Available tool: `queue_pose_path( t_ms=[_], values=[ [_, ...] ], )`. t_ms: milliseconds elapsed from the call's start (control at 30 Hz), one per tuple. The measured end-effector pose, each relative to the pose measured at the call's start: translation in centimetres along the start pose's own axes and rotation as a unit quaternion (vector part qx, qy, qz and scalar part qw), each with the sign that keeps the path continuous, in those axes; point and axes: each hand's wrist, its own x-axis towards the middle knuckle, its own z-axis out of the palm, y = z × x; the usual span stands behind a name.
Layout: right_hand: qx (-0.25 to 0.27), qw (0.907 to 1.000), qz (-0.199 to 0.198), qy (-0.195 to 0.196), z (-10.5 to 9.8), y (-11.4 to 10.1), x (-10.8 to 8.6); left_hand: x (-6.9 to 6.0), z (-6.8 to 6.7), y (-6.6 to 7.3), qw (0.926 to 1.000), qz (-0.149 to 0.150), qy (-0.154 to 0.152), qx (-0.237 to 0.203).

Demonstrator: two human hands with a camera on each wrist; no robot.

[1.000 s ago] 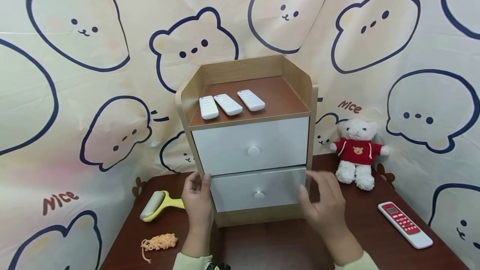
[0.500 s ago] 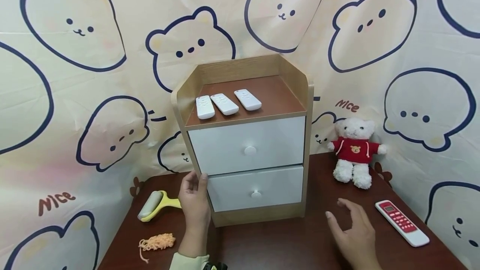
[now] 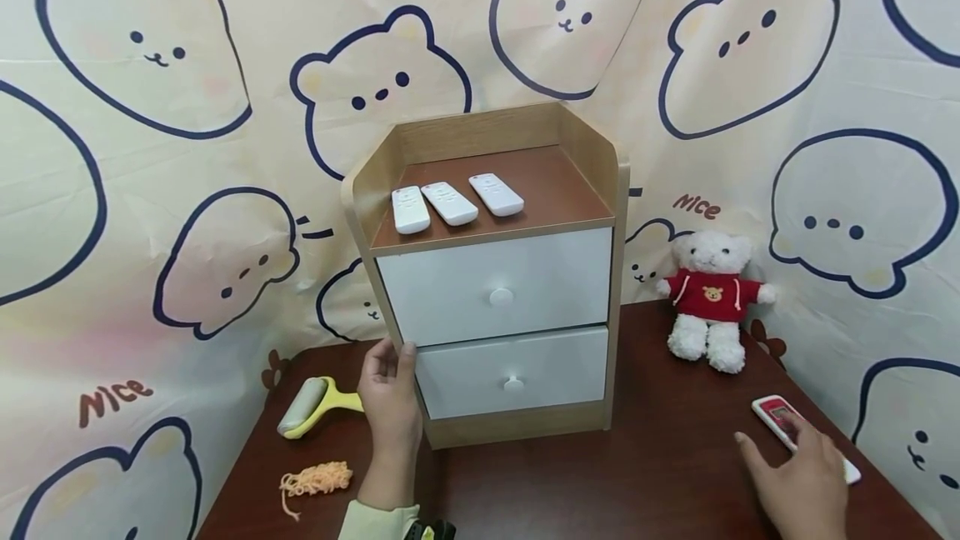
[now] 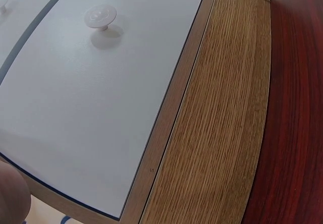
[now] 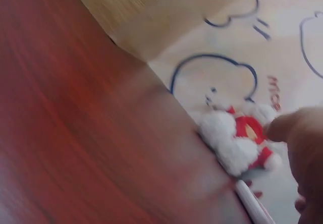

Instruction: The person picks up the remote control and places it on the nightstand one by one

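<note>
A small wooden drawer cabinet (image 3: pixel 517 420) with two white drawers stands on the table. My left hand (image 3: pixel 392 402) holds its left side, the thumb at the front edge and the fingers bent along the side panel. The left wrist view shows a thumb (image 4: pixel 11 193) beside the lower drawer front (image 4: pixel 111 108). My right hand (image 3: pixel 806 477) reaches over a white and red remote control (image 3: pixel 768 408), fingers spread and partly covering it; whether it touches the remote I cannot tell. In the blurred right wrist view the remote's white end (image 5: pixel 252 204) shows.
Several things lie about: white remotes (image 3: pixel 450 204) on the cabinet top, a yellow-handled lint roller (image 3: pixel 307 407) and a bundle of orange cord (image 3: pixel 318 479) at left. A white teddy bear (image 3: pixel 708 298) in a red top sits at back right against the patterned cloth.
My right hand has left the cabinet's right side and moved right and down to the red and white remote. My left hand stays on the cabinet.
</note>
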Motion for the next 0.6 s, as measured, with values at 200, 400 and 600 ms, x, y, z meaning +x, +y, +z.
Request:
queue_pose_path(
  t_ms=[200, 400, 600],
  values=[
    [-0.066, 0.994, 0.078, -0.039, -1.8, 2.8, 1.8, 0.1, 0.1, 0.1, 1.0, 0.001, -0.001, 0.001],
    [-0.084, 0.9926, 0.074, -0.048, -2.2, 5.1, 2.6, 0.0, 0.0, 0.2, 0.9999, -0.004, 0.002, 0.009],
    [-0.098, 0.9896, 0.074, -0.075, -2.2, 6.1, 3.4, 0.0, 0.1, 0.3, 0.9999, -0.013, 0.001, 0.009]
  ],
)
